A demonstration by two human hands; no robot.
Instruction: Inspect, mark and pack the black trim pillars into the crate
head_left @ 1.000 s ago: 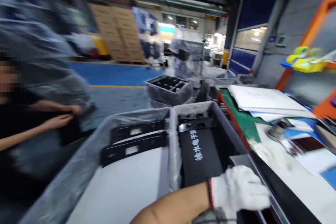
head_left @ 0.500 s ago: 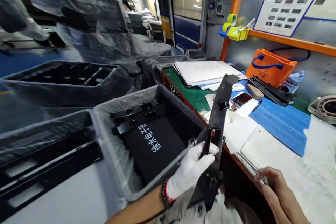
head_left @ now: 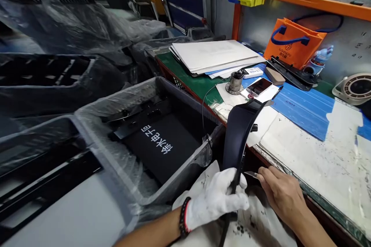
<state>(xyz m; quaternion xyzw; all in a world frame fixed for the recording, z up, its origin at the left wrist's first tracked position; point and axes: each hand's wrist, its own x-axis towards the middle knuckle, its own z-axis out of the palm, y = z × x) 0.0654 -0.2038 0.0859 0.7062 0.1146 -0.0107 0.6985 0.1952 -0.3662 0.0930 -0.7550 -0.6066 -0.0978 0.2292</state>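
My left hand (head_left: 216,200), in a white glove, is wrapped round a black plastic trim panel (head_left: 238,135). The panel stands on edge, its curved end upward and pegs on its right side. My right hand (head_left: 279,191) is bare and closed on a small knife (head_left: 251,174); only its thin metal blade shows, pointing left close to the panel's edge. Whether the blade touches the panel I cannot tell. Beneath both hands a pale cloth (head_left: 246,224) with dark specks lies over my lap.
A grey crate (head_left: 98,154) lined with clear plastic holds black parts on my left. At right is the worktable (head_left: 313,170) with a phone (head_left: 260,86), a metal cup (head_left: 235,83), paper sheets (head_left: 214,56) and an orange bag (head_left: 292,42). A thin cable (head_left: 203,112) hangs over the table edge.
My left hand has turned the panel, so its smooth curved face now shows. My right hand has moved left from the table edge to beside the panel, bringing the knife. The view has tilted down.
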